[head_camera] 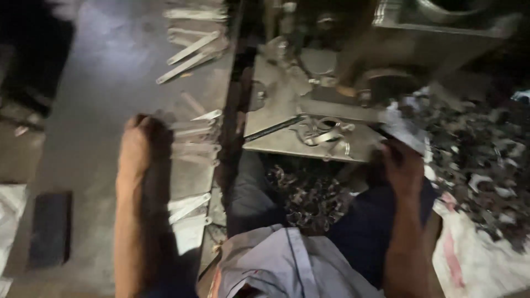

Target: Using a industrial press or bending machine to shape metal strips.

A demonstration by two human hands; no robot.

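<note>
Flat, pale metal strips with small rounded ends (194,138) are lying in a loose fan on the dull grey sheet-metal tabletop (99,94) at the centre left of the frame, and the left hand (138,144) is resting just to their left, its fingers reaching toward them; blur is hiding whether the fingers are touching a strip or are closed or spread, so I cannot tell. More of the same strips (190,52) are lying in a second scatter at the upper middle of the frame, well apart from the hand, and a few others (189,205) are sitting below it near the table's edge. The right hand (402,165) is hovering at the centre right, fingers curled downward beside the lower right corner of a flat, worn steel press plate (276,105); what it is gripping, if anything, is not clear. On that plate a bent, shiny metal clamp-shaped piece (323,132) is lying. A dark heap of small curled metal offcuts (309,201) is sitting below the plate, and a larger dark pile of scrap (486,160) is spreading over a white woven sack (475,265) at the right.
</note>
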